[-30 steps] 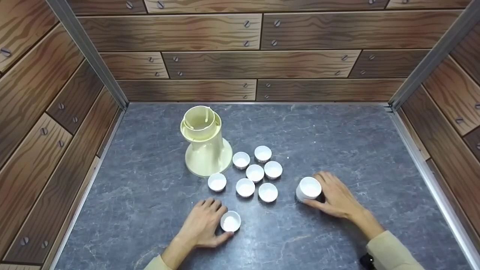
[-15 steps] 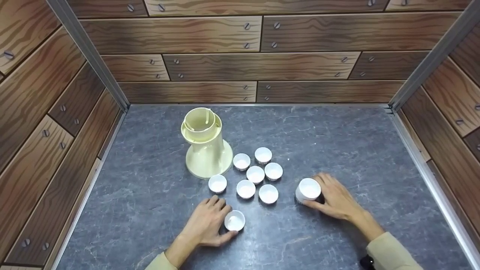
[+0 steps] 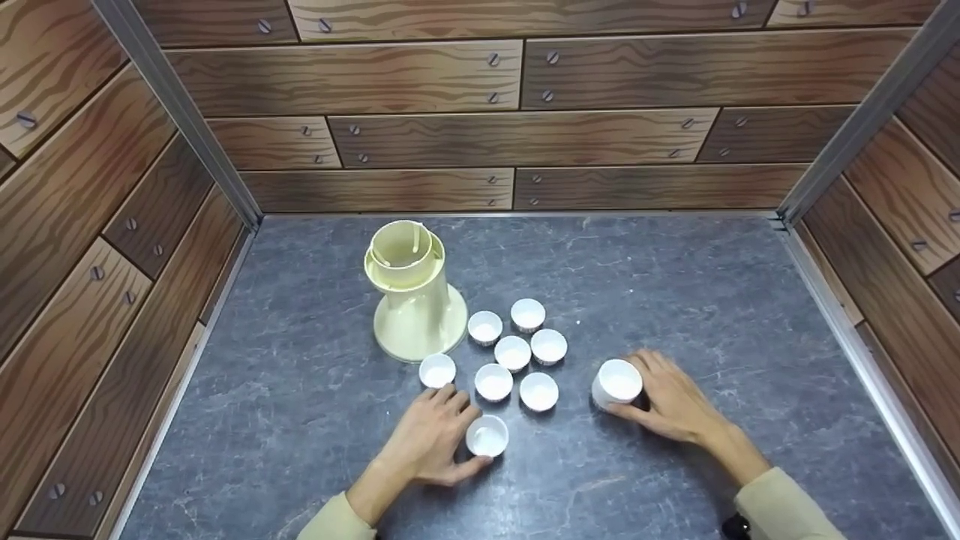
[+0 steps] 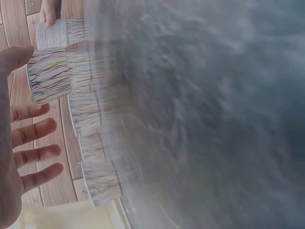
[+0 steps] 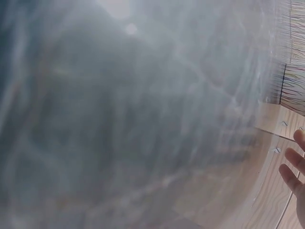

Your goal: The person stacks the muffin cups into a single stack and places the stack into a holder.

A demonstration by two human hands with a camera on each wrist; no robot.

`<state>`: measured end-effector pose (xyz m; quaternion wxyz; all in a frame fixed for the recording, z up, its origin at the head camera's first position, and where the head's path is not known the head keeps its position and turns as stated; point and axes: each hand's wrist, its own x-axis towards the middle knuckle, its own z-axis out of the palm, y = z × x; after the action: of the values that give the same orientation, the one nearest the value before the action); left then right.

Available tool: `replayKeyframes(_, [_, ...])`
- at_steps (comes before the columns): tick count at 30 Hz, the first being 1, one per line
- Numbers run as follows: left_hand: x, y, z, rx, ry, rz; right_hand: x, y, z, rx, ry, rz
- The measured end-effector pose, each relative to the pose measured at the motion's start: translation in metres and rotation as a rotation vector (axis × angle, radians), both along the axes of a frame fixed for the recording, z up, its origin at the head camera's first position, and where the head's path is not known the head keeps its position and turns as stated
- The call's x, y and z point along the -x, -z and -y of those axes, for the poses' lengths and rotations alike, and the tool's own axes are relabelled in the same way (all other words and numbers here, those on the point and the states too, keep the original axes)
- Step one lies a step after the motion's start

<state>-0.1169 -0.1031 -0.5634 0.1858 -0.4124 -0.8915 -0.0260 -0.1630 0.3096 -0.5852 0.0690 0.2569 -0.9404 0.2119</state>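
Observation:
My left hand (image 3: 435, 439) holds a small white paper cup (image 3: 487, 436) upright between thumb and finger. The left wrist view shows coloured streaks on that cup's side (image 4: 49, 76), the thumb at its rim, and the other fingers spread apart. Over to the right, my right hand (image 3: 667, 394) grips a short stack of the same cups (image 3: 618, 382), thumb in front and fingers behind. The stack's layered rims (image 4: 51, 34) show in the left wrist view. In the right wrist view, only fingertips (image 5: 290, 177) and part of a streaked cup wall (image 5: 293, 86) show at the edge.
Several single cups (image 3: 512, 353) stand in a loose cluster between the hands, farther back. One cup (image 3: 437, 370) is just beyond my left fingertips. A cream plastic stand (image 3: 420, 326) with a round tube top rises behind them. Wood-patterned walls (image 3: 517, 135) enclose the grey tabletop (image 3: 675, 270).
My left hand has slid to the right with its cup, coming nearer to the cluster and the stack. The right hand and stack have hardly moved. The head view has tilted slightly.

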Motion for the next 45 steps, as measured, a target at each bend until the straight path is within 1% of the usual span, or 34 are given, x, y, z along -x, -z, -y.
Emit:
replayKeyframes(11, [0.013,-0.005,-0.022,-0.036,0.056,-0.042,0.000,0.001,0.000,0.001,0.000,-0.009])
replayKeyframes(17, [0.021,-0.006,-0.033,-0.018,0.086,-0.048,-0.001,0.000,-0.001,-0.006,0.000,-0.014])
replayKeyframes(22, [0.027,-0.007,-0.040,-0.009,0.097,-0.034,-0.001,0.000,0.000,-0.015,0.000,-0.012])
replayKeyframes(34, [0.040,-0.013,-0.054,-0.023,0.125,-0.053,0.000,-0.001,0.000,-0.016,-0.003,-0.015])
replayKeyframes(45, [0.051,-0.022,-0.066,-0.021,0.141,-0.066,0.000,-0.001,0.000,-0.014,-0.002,-0.016])
